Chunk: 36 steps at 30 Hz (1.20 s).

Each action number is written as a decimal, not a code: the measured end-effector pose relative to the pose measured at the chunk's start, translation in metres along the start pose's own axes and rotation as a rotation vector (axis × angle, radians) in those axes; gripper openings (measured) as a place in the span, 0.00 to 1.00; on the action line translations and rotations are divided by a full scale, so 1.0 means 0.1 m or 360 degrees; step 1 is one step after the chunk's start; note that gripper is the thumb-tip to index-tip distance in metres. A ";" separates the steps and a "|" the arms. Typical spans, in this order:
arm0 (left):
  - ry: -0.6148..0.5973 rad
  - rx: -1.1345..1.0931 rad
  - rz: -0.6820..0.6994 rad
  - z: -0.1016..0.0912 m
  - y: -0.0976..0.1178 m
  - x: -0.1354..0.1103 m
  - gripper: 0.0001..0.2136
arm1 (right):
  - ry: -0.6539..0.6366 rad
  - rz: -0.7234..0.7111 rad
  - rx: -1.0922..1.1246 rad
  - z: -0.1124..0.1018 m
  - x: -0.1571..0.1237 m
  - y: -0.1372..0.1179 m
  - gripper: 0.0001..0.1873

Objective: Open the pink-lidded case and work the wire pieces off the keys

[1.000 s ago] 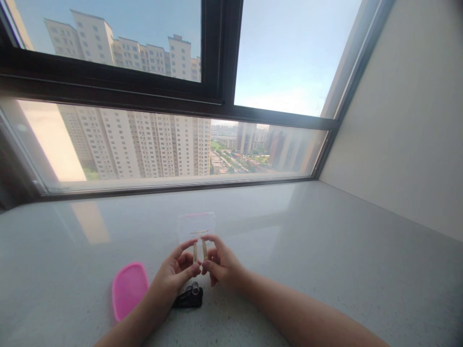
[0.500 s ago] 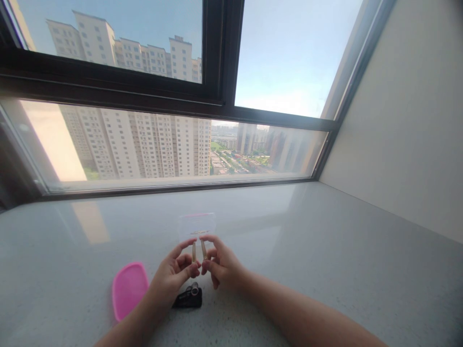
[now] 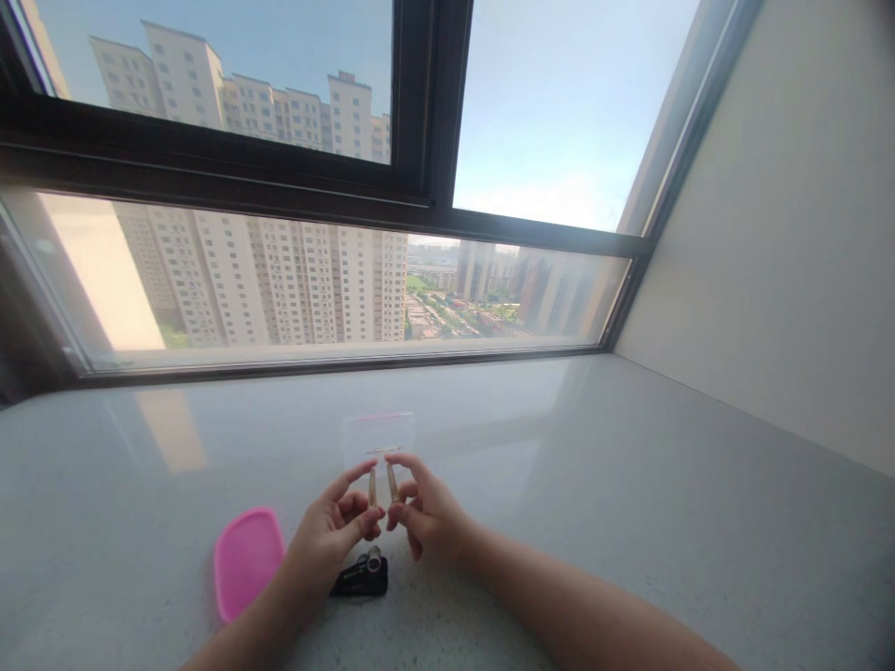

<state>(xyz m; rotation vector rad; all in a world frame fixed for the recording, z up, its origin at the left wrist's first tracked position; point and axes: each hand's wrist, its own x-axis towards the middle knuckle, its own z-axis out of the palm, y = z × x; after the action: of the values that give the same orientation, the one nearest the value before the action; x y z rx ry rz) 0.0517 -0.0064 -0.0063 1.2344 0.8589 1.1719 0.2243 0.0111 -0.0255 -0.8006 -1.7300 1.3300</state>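
Observation:
My left hand [image 3: 327, 533] pinches a slim amber tube [image 3: 373, 486] upright between its fingertips. My right hand [image 3: 430, 514] holds a second slim amber tube [image 3: 392, 483] the same way, tilted slightly, a small gap from the first. Their contents cannot be made out. Just behind both tubes, a clear plastic zip bag [image 3: 378, 438] with a pink seal lies flat on the pale stone counter [image 3: 559, 447]. Below my hands sits a small black object with a metal ring [image 3: 360, 578], and left of my left wrist lies a pink plastic lid [image 3: 246, 564].
The speckled stone counter runs to a dark-framed window [image 3: 419, 214] at the back, with tower blocks outside. A beige wall [image 3: 769, 233] closes the right side. Sunlight reflects on the stone at the left.
Both hands and tubes have shifted slightly left and the view has moved a little. The grip on each tube looks unchanged.

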 end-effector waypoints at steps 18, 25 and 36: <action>-0.0035 0.0011 0.0005 -0.03 -0.04 0.01 0.29 | 0.0016 -0.0012 -0.0027 0.00 0.00 0.00 0.30; -0.0074 0.0022 -0.0023 -0.01 -0.05 0.00 0.30 | 0.0018 -0.0024 -0.0043 0.00 0.00 0.02 0.30; -0.0106 0.0041 -0.0017 -0.04 -0.07 0.00 0.28 | 0.0015 -0.0026 -0.0044 -0.01 -0.01 0.01 0.30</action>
<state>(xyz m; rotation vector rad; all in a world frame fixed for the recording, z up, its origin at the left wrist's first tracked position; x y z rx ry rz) 0.0498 -0.0050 -0.0141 1.2812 0.8325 1.1085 0.2252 0.0112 -0.0261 -0.8055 -1.7478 1.2920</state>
